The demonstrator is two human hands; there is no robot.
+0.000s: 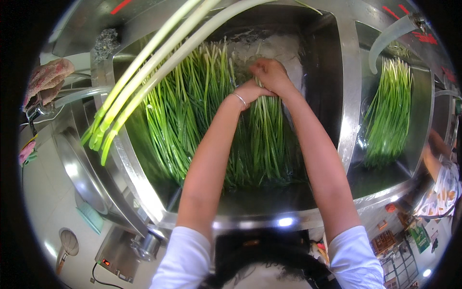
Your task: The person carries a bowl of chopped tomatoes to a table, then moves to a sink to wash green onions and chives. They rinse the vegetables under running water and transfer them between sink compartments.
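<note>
A stainless steel sink full of water lies before me, with long green garlic chives spread across its left and middle parts. My left hand, with a silver bangle at the wrist, is closed around the pale upper part of a bunch of chives whose green leaves trail towards me in the water. Just above it, my right hand is at the top ends of the same bunch, its fingers bent; whether they grip any stalks is hard to tell. Several thick leek or scallion stalks lie slantwise over the sink's left corner.
A second basin on the right holds more chives under a translucent hose. A steel wool scourer and a cloth are at the upper left. Another person's arm shows at the far right.
</note>
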